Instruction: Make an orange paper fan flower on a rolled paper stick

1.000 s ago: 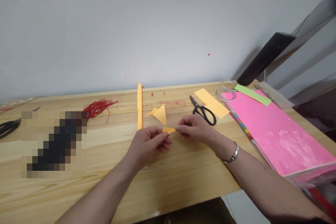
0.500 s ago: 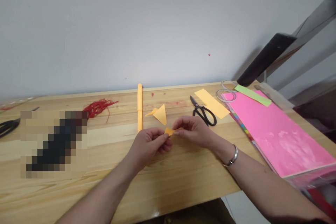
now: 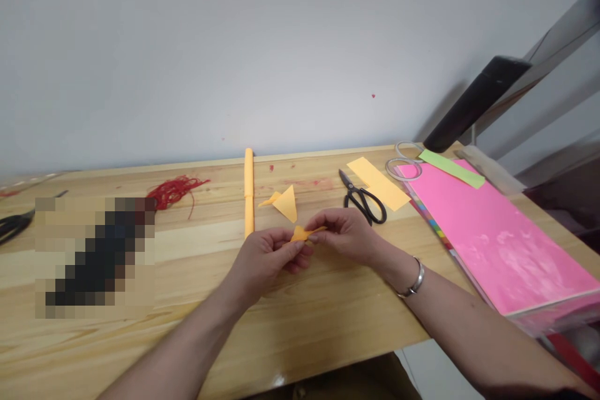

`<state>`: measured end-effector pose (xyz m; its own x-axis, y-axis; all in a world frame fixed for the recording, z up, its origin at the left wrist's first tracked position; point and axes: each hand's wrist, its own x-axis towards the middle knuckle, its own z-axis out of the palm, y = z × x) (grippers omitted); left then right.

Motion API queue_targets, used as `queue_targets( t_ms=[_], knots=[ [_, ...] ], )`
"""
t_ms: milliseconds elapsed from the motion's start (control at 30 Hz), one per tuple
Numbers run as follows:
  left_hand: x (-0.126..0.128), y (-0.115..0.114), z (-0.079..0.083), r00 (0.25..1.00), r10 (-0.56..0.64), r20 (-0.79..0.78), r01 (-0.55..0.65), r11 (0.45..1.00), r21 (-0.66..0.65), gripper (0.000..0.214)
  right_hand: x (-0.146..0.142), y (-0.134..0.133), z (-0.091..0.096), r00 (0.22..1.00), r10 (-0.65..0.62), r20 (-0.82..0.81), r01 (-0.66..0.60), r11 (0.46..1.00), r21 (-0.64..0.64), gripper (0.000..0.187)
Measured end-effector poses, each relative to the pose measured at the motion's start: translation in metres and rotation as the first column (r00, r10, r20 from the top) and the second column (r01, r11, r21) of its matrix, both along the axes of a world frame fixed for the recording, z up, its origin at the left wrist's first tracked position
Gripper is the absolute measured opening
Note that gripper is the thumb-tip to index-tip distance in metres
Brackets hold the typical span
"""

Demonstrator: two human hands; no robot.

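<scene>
Head view has our forearms (image 3: pixel 187 325) angled inward above the wooden table (image 3: pixel 337 319); our left hand (image 3: pixel 265 256) and right hand (image 3: pixel 344 234), fingertips pinched, both grip the small orange paper piece (image 3: pixel 300 234) between them. Behind the table we see a pale wall (image 3: pixel 281 44) and, far right, a black cylinder (image 3: pixel 475 106).

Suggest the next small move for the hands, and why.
Perhaps a small twist with the right hand while the left hand holds firm. Both hands pinch the small orange paper piece, which seems to narrow toward the right; its exact fold is too small to tell. The lighter paper piece lying beyond them has a wide end and a narrow one.
</scene>
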<state>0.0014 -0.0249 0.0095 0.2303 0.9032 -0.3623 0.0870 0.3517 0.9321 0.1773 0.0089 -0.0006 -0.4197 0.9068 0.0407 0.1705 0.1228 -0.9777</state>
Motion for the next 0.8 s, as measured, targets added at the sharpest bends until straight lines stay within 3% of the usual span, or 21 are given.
queue_targets(
  t_ms=[333,600,800],
  knots=[
    [0.0012,0.0001,0.0011,0.999,0.027,-0.041,-0.027,1.0,0.013,0.017,0.0007,0.0004,-0.0009,0.993,-0.008,0.121,-0.026,0.96,0.278,0.012],
    [0.0022,-0.0003,0.0025,0.999,0.04,-0.032,-0.04,0.999,0.014,0.017,0.0001,-0.0021,0.0034,0.996,-0.022,0.086,0.008,0.987,0.158,0.01],
    [0.0011,-0.001,-0.0004,0.999,0.049,-0.004,-0.048,0.999,0.02,0.017,0.0,-0.0018,0.0034,0.997,-0.025,0.078,0.012,0.986,0.164,0.005]
  ],
)
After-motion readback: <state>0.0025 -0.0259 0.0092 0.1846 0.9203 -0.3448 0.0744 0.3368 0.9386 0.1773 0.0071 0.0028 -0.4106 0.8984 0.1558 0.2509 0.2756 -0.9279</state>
